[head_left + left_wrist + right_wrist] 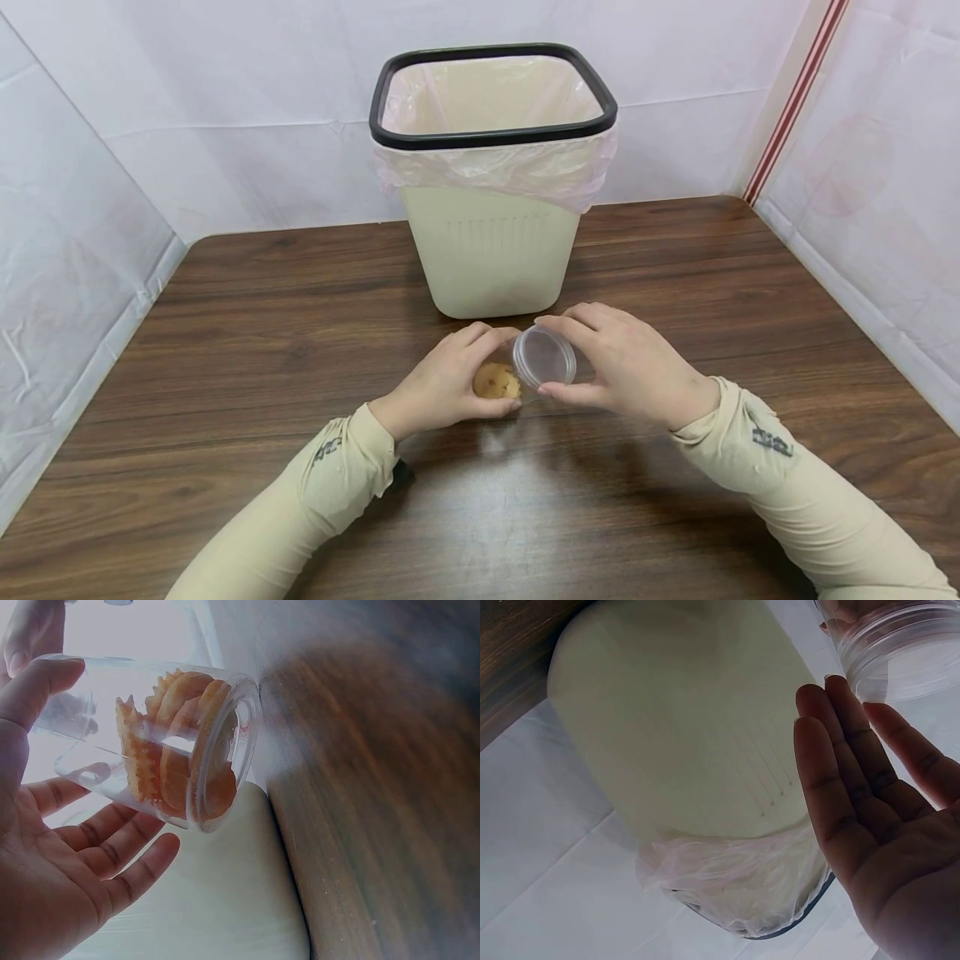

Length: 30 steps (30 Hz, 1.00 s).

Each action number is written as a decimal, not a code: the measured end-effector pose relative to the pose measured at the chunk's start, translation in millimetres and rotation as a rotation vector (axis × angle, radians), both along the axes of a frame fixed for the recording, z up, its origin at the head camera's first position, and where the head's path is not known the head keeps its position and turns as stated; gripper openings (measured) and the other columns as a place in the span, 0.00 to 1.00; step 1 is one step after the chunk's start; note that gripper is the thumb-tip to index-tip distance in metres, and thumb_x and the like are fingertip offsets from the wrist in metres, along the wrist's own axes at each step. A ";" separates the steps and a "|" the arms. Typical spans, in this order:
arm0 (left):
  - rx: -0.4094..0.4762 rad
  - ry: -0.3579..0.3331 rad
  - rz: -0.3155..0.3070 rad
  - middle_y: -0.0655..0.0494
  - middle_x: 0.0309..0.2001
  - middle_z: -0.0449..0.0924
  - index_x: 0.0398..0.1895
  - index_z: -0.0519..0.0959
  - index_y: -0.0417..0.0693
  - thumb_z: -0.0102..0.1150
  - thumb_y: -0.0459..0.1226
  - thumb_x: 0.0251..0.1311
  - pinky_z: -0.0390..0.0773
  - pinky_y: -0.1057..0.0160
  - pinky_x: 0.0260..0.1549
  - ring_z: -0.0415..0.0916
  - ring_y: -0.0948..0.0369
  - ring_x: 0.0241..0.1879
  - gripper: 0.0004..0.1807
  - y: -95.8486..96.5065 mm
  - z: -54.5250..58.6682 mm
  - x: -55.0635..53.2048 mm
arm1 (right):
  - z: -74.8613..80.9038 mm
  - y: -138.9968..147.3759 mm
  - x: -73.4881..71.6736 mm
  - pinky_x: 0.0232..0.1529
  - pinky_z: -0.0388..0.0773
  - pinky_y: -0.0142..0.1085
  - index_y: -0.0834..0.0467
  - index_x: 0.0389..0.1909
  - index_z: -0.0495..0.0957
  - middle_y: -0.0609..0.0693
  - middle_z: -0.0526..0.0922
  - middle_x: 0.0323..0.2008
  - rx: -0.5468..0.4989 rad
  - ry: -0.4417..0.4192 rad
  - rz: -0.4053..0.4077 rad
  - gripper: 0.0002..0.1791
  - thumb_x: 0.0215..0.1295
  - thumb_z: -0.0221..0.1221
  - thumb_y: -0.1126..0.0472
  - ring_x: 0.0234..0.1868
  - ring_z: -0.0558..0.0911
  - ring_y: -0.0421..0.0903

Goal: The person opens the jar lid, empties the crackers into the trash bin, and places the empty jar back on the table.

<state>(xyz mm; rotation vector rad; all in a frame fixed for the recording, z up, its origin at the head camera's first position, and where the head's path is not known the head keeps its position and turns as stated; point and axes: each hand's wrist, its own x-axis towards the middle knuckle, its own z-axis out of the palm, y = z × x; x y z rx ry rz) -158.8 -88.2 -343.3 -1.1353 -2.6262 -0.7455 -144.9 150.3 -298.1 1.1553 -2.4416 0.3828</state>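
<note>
My left hand (446, 379) grips a clear plastic jar (105, 754) low over the table, thumb and fingers round its side. Tan, biscuit-like pieces (176, 742) with jagged edges are stacked toward the jar's base. In the head view those pieces (495, 381) show through the jar's mouth. My right hand (630, 362) pinches a round transparent screw lid (546, 358) between thumb and index finger. The lid is off the jar, tilted, just right of its mouth. In the right wrist view the other fingers (847, 750) extend beside the lid (907, 664).
A cream waste bin (495, 250) with a black rim (491, 137) stands right behind the hands. A pinkish plastic bag (517, 171) lines it and folds over the outside. The dark wood-grain table (285, 333) is bordered by white sheeting (247, 117) at the back and sides.
</note>
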 end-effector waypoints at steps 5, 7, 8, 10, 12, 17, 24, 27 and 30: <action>-0.002 0.001 -0.002 0.55 0.47 0.77 0.61 0.71 0.49 0.71 0.50 0.47 0.75 0.56 0.51 0.76 0.58 0.47 0.37 0.3 -0.1 0.0 | -0.9 1.1 -1.7 0.46 0.79 0.43 0.60 0.55 0.75 0.52 0.81 0.40 -0.002 0.021 0.052 0.36 0.47 0.71 0.46 0.42 0.81 0.48; -0.003 0.001 -0.001 0.55 0.47 0.77 0.61 0.71 0.49 0.71 0.50 0.47 0.75 0.56 0.51 0.76 0.59 0.47 0.37 0.2 0.0 0.2 | -1.5 1.5 -2.3 0.45 0.79 0.43 0.60 0.56 0.75 0.53 0.81 0.41 -0.003 0.029 0.069 0.36 0.46 0.71 0.48 0.42 0.81 0.48; -0.002 0.000 -0.001 0.55 0.47 0.77 0.61 0.71 0.49 0.71 0.50 0.47 0.75 0.56 0.51 0.76 0.59 0.47 0.37 0.2 0.1 0.3 | -1.8 1.8 -2.6 0.46 0.79 0.43 0.60 0.56 0.75 0.53 0.81 0.41 -0.004 0.032 0.076 0.36 0.46 0.71 0.49 0.42 0.81 0.48; -0.002 -0.001 -0.001 0.55 0.47 0.77 0.61 0.71 0.49 0.71 0.50 0.47 0.75 0.56 0.51 0.76 0.59 0.47 0.37 0.1 0.4 0.7 | -1.9 2.1 -3.1 0.46 0.78 0.43 0.60 0.56 0.74 0.54 0.80 0.42 -0.005 0.035 0.089 0.36 0.45 0.71 0.50 0.43 0.81 0.49; -0.001 -0.003 -0.002 0.55 0.47 0.77 0.61 0.71 0.49 0.71 0.50 0.47 0.75 0.56 0.52 0.76 0.58 0.47 0.37 0.1 0.9 1.0 | -1.7 2.3 -3.3 0.46 0.78 0.43 0.60 0.56 0.74 0.54 0.80 0.43 -0.004 0.034 0.096 0.36 0.45 0.71 0.51 0.43 0.81 0.49; 0.000 -0.006 -0.004 0.55 0.47 0.77 0.61 0.71 0.50 0.71 0.50 0.47 0.74 0.55 0.52 0.76 0.58 0.47 0.37 -0.1 1.4 1.4 | -1.0 3.0 -3.0 0.46 0.78 0.42 0.61 0.57 0.74 0.54 0.80 0.43 0.000 0.026 0.106 0.36 0.45 0.71 0.51 0.43 0.80 0.48; 0.002 -0.006 -0.006 0.55 0.47 0.77 0.61 0.71 0.50 0.71 0.50 0.46 0.75 0.56 0.52 0.76 0.58 0.47 0.37 -0.2 1.5 1.4 | -0.1 4.6 -3.8 0.47 0.78 0.42 0.61 0.58 0.74 0.55 0.80 0.45 0.003 0.029 0.129 0.37 0.45 0.72 0.52 0.44 0.80 0.48; 0.005 -0.005 -0.008 0.55 0.47 0.77 0.61 0.71 0.49 0.71 0.50 0.46 0.75 0.56 0.52 0.76 0.58 0.47 0.37 -0.2 1.5 1.5 | 0.2 4.9 -4.1 0.47 0.78 0.42 0.60 0.58 0.74 0.54 0.80 0.45 0.003 0.030 0.138 0.37 0.45 0.72 0.52 0.44 0.80 0.48; 0.004 -0.005 -0.008 0.55 0.47 0.77 0.61 0.71 0.49 0.71 0.50 0.47 0.75 0.56 0.52 0.76 0.58 0.48 0.37 -0.2 1.3 1.5 | 0.2 5.0 -3.9 0.47 0.78 0.42 0.60 0.58 0.74 0.54 0.80 0.45 0.004 0.024 0.145 0.37 0.45 0.72 0.53 0.44 0.80 0.48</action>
